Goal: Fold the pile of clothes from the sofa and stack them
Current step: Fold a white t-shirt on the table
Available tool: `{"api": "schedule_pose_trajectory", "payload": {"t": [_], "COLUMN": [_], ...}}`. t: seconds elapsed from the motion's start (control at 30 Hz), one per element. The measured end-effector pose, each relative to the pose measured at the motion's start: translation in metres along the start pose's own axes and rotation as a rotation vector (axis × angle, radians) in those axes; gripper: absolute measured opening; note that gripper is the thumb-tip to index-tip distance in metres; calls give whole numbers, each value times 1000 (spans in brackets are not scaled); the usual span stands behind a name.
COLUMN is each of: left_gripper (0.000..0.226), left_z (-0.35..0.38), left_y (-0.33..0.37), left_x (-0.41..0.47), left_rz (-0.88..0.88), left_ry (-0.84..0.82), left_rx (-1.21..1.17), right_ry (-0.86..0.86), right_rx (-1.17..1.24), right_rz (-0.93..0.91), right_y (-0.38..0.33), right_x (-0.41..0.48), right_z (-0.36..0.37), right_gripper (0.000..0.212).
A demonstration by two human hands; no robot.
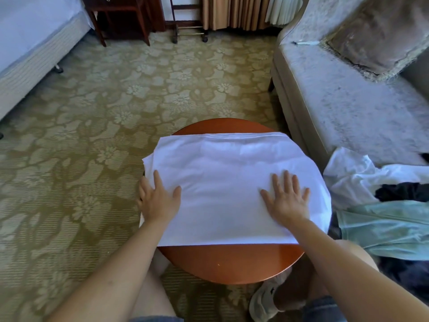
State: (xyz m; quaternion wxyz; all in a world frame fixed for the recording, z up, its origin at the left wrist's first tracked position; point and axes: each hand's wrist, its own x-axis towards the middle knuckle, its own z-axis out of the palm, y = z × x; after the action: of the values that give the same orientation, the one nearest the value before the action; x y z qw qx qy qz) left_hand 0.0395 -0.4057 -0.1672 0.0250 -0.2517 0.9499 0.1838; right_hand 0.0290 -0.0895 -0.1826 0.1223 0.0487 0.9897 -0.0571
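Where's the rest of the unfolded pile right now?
The pile lies at the right edge of the head view, on the sofa seat, just right of the round table.

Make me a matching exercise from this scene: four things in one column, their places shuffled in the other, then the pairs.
Things
1. white garment
2. light green garment
3. brown cushion
4. right hand

Places
A. at the far end of the sofa
B. flat on the white garment
C. spread on the round table
D. at the sofa's near end, beside the dark garment

Pairs: 1-C, 2-D, 3-A, 4-B
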Motion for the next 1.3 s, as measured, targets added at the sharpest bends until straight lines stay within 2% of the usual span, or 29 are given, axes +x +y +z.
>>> {"api": "schedule_pose_trajectory", "payload": {"t": [0.1, 0.27, 0.47, 0.6, 0.73, 0.87, 0.97, 1.07, 1.17, 1.3], "left_gripper": [96, 100, 87, 54, 34, 45, 59, 67, 70, 66], "left_z": [-13, -21, -29, -34, -55, -102, -137, -157, -159, -131], "left_y": [8, 1, -18, -46, -64, -66, -46, -7, 43, 122], "left_x": [6, 31, 52, 59, 66, 70, 59, 45, 36, 13], "left_rz": [-71, -177, 35, 111, 41, -56, -17, 113, 221, 257], "left_ry": [-31, -90, -211, -171, -110, -145, -179, -188, -288, -445], "left_rx": [-79, -316, -326, -389, -466, -637, -744, -729, -605, -413], "right_ry": [-8, -8, -1, -6, -31, -135, -124, 32, 131, 129], "right_rx": [-13, -27, -56, -58, -45, 8, 235, 555, 796, 976], "right_rz": [-2, -13, -45, -73, -117, -214, -253, -191, -29, 137], "right_y": [3, 2, -4, -23, -57, -93, -110, -99, -61, -4], "right_x": [-1, 1, 14, 25, 30, 33, 27, 15, 2, -6], "right_z": [0, -2, -1, -4, -5, -9, -18, -27, -37, -37], "right_gripper": [75, 76, 74, 72, 70, 74, 74, 66, 51, 44]}}
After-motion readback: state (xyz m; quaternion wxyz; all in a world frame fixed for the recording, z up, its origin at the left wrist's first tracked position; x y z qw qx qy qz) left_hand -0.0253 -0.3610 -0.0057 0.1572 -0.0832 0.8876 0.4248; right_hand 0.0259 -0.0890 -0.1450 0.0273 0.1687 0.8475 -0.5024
